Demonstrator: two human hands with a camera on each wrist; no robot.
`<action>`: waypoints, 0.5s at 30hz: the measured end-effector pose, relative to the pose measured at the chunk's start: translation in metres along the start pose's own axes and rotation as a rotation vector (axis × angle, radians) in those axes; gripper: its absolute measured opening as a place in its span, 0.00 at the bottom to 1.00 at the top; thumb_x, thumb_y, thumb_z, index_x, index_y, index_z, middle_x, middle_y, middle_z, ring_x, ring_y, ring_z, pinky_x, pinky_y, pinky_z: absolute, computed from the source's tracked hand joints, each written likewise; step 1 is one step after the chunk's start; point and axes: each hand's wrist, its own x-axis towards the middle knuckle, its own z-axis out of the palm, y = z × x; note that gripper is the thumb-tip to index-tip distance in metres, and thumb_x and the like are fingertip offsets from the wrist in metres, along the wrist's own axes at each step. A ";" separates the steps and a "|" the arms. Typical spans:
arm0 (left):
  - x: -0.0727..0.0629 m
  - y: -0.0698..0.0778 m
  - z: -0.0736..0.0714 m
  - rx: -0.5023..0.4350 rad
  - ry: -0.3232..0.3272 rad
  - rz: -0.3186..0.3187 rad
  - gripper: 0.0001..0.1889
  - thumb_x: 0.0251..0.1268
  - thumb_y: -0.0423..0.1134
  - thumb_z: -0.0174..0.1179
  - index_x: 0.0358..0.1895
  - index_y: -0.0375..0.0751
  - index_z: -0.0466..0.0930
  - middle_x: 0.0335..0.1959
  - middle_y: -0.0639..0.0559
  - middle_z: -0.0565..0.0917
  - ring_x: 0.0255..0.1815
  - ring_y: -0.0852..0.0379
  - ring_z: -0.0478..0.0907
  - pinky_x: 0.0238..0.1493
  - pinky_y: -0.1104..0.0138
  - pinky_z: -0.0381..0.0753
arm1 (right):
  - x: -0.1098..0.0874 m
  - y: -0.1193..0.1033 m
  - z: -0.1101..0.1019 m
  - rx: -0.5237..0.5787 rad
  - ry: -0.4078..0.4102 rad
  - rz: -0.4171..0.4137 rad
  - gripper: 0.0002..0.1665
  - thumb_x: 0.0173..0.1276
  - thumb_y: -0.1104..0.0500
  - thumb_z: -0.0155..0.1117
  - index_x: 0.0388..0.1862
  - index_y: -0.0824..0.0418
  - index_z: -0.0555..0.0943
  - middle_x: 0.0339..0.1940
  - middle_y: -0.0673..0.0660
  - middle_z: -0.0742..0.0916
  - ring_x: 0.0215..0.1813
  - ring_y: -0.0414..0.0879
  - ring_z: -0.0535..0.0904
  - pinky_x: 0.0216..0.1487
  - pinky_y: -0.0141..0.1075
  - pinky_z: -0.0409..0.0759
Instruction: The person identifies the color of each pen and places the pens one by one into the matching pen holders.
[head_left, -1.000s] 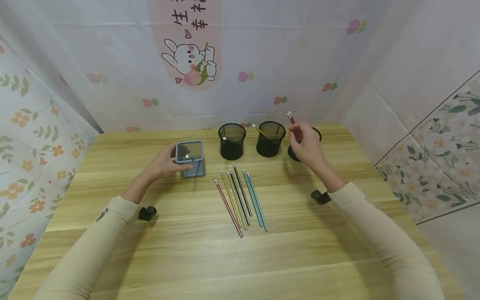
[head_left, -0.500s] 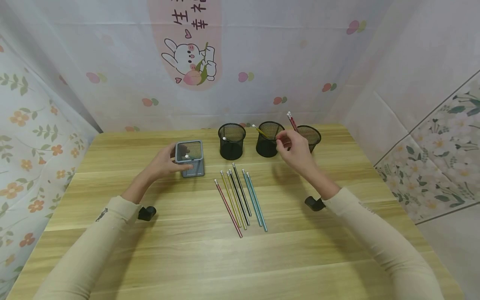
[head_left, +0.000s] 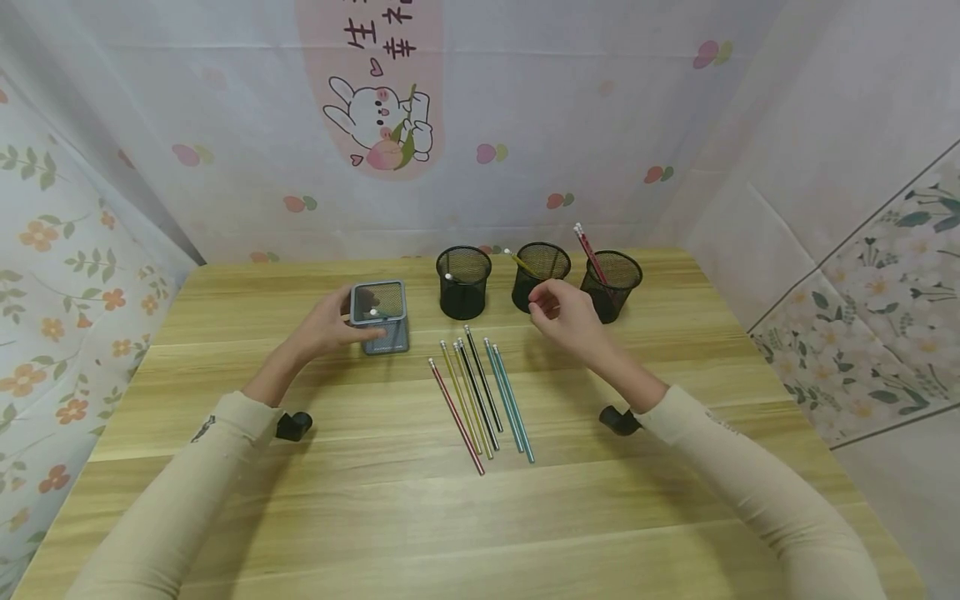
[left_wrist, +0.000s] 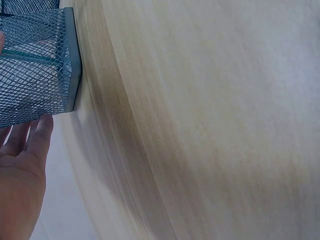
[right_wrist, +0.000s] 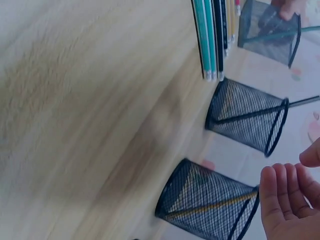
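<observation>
My left hand (head_left: 326,327) holds a grey square mesh pencil holder (head_left: 388,343), thumb across its front and fingers behind; a green pencil (left_wrist: 30,56) leans inside it. With nothing in its loosely bent fingers, my right hand (head_left: 570,321) hovers in front of the middle round black mesh cup (head_left: 527,298), which carries a yellow pencil (head_left: 521,262). Just right of that hand, red pencils (head_left: 589,252) lean in the rightmost black cup (head_left: 622,287). A dark pencil (right_wrist: 250,114) slants in the leftmost black cup (head_left: 462,302).
Between the hands, loose pencils lie fanned on the wooden table (head_left: 360,517): a red pencil (head_left: 456,417), yellow ones, black ones and blue pencils (head_left: 513,404). A patterned curtain (head_left: 510,100) hangs behind the cups. Small black devices (head_left: 294,426) sit at both wrists.
My right hand has left the red pencils in the rightmost cup and moved left and slightly toward me, uncovering that cup. The left hand stays on the grey holder.
</observation>
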 end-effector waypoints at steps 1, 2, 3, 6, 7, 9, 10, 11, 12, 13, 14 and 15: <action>0.000 0.000 0.000 0.000 0.000 0.000 0.35 0.59 0.36 0.77 0.65 0.29 0.69 0.64 0.32 0.75 0.68 0.36 0.70 0.63 0.44 0.73 | -0.001 -0.001 0.001 0.002 -0.005 0.001 0.04 0.68 0.70 0.65 0.41 0.69 0.81 0.35 0.59 0.85 0.36 0.49 0.82 0.39 0.42 0.85; 0.000 0.000 0.000 0.000 0.001 0.000 0.34 0.59 0.36 0.77 0.64 0.28 0.69 0.64 0.32 0.75 0.68 0.36 0.70 0.63 0.44 0.73 | -0.001 -0.001 0.003 0.005 -0.011 0.002 0.04 0.68 0.71 0.65 0.41 0.69 0.82 0.35 0.59 0.85 0.36 0.50 0.83 0.39 0.42 0.85; 0.000 0.000 0.000 -0.001 0.002 0.001 0.34 0.59 0.36 0.77 0.64 0.28 0.69 0.64 0.32 0.75 0.68 0.36 0.70 0.63 0.44 0.73 | -0.001 -0.002 0.004 0.007 -0.019 0.005 0.03 0.68 0.71 0.64 0.40 0.69 0.82 0.35 0.58 0.85 0.36 0.50 0.83 0.39 0.42 0.84; 0.000 0.000 0.000 0.002 0.004 0.000 0.34 0.59 0.35 0.76 0.64 0.28 0.68 0.64 0.32 0.75 0.68 0.35 0.70 0.62 0.44 0.73 | -0.003 -0.003 0.009 0.005 -0.059 0.029 0.03 0.68 0.70 0.64 0.40 0.68 0.82 0.34 0.57 0.86 0.36 0.49 0.83 0.39 0.42 0.84; 0.000 0.000 0.000 0.003 0.004 0.000 0.34 0.59 0.35 0.76 0.64 0.28 0.68 0.64 0.32 0.75 0.68 0.35 0.70 0.62 0.44 0.73 | -0.003 -0.003 0.011 -0.001 -0.078 0.043 0.03 0.68 0.70 0.64 0.40 0.67 0.82 0.34 0.57 0.86 0.36 0.49 0.83 0.39 0.42 0.83; 0.000 0.000 0.000 0.010 0.004 -0.001 0.34 0.59 0.36 0.76 0.64 0.28 0.68 0.64 0.32 0.75 0.67 0.36 0.70 0.62 0.45 0.74 | -0.004 -0.002 0.014 -0.025 -0.118 0.072 0.03 0.68 0.69 0.65 0.39 0.67 0.82 0.34 0.56 0.86 0.36 0.48 0.83 0.39 0.41 0.83; 0.000 0.001 0.000 0.011 0.004 -0.001 0.34 0.59 0.36 0.76 0.64 0.28 0.69 0.64 0.32 0.75 0.67 0.36 0.70 0.62 0.45 0.74 | -0.004 -0.002 0.016 -0.033 -0.141 0.086 0.03 0.68 0.69 0.64 0.40 0.67 0.82 0.34 0.56 0.86 0.36 0.48 0.82 0.40 0.41 0.82; 0.000 0.001 0.000 0.012 0.004 -0.001 0.34 0.59 0.36 0.77 0.64 0.28 0.69 0.64 0.32 0.76 0.67 0.36 0.70 0.61 0.45 0.75 | -0.004 -0.002 0.018 -0.041 -0.163 0.100 0.03 0.68 0.69 0.65 0.40 0.68 0.82 0.34 0.57 0.85 0.36 0.48 0.82 0.40 0.41 0.82; 0.000 0.001 0.000 0.012 0.004 -0.001 0.34 0.59 0.36 0.77 0.64 0.28 0.69 0.64 0.32 0.76 0.67 0.36 0.71 0.61 0.45 0.75 | -0.005 -0.002 0.019 -0.049 -0.184 0.115 0.03 0.69 0.69 0.65 0.40 0.68 0.81 0.34 0.57 0.85 0.36 0.49 0.82 0.40 0.41 0.82; 0.000 0.001 0.000 0.009 0.005 -0.001 0.34 0.58 0.36 0.77 0.64 0.28 0.69 0.64 0.32 0.76 0.67 0.36 0.71 0.61 0.45 0.75 | -0.005 -0.002 0.021 -0.054 -0.203 0.128 0.03 0.69 0.68 0.65 0.39 0.68 0.81 0.33 0.57 0.85 0.36 0.48 0.82 0.40 0.41 0.82; 0.000 0.001 0.000 0.007 0.005 -0.001 0.35 0.58 0.36 0.77 0.64 0.28 0.69 0.64 0.32 0.76 0.67 0.36 0.71 0.61 0.45 0.75 | -0.006 -0.002 0.022 -0.056 -0.221 0.140 0.02 0.69 0.68 0.65 0.39 0.68 0.81 0.33 0.57 0.85 0.36 0.49 0.82 0.40 0.41 0.81; -0.001 0.002 0.000 0.003 0.004 -0.002 0.35 0.58 0.36 0.77 0.64 0.28 0.69 0.64 0.32 0.76 0.67 0.36 0.71 0.61 0.45 0.75 | -0.006 -0.002 0.024 -0.050 -0.239 0.153 0.02 0.69 0.68 0.65 0.39 0.68 0.81 0.33 0.57 0.85 0.36 0.49 0.82 0.41 0.41 0.81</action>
